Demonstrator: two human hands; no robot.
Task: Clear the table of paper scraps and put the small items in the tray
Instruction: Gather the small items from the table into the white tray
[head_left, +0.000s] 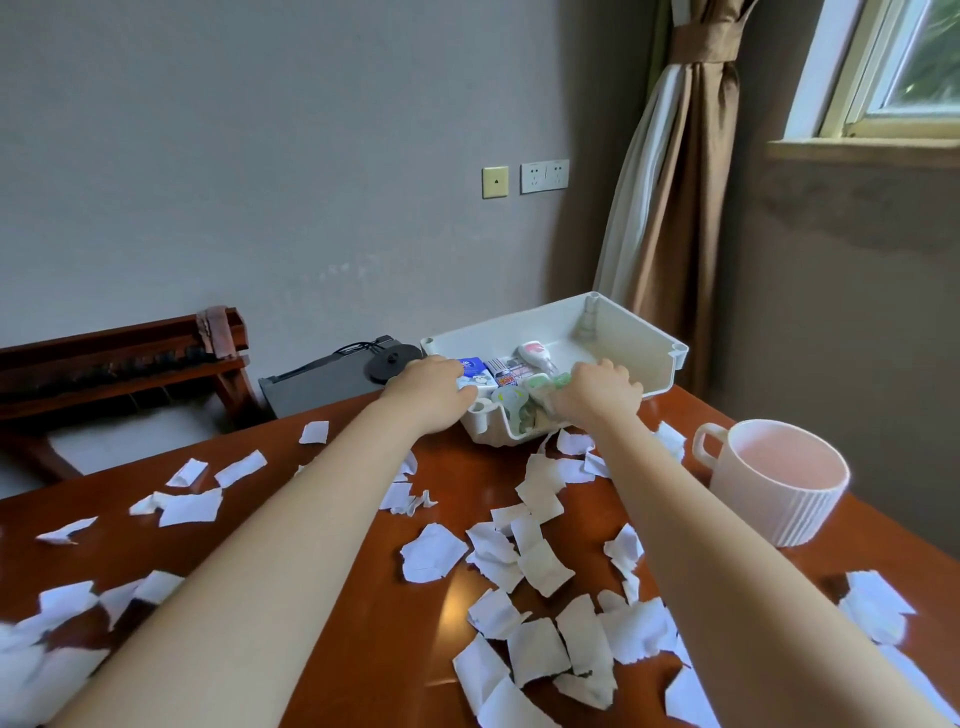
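Had both bare arms stretched far out over the brown table (374, 649), right up to its far edge. Gripped the near left corner of the white tray (639, 338) with the left hand (431, 384), fingers curled down over the rim. Rested the right hand (602, 387) on the near right side of that same tray, knuckles up, fingers bent narrow and tucked inside the wall. Could not tell whether pinching the rim or the green-and-white packet (545, 387) lying just left of those fingers.

Saw the tray between and just beyond the two hands, crowded on its near side. Spotted a blue-and-white box (470, 366) right at the left hand's fingertips, a red-and-white box (506, 375) next over, and a white bottle with a pink label (535, 353) lying beyond, closer to the right hand. Picked out a round white piece (511, 402) low against the front wall, between the wrists.

Saw paper scraps (434, 553) all over the tabletop: thick between the forearms and under the right one, more strewn left of the left arm, a few outside the right elbow. Noted a pale pink mug (774, 483) upright just right of the right forearm, handle toward the tray.

Caught a dark wooden bench (119, 358) beyond the left hand, and a tied brown curtain (680, 208) beyond the right.
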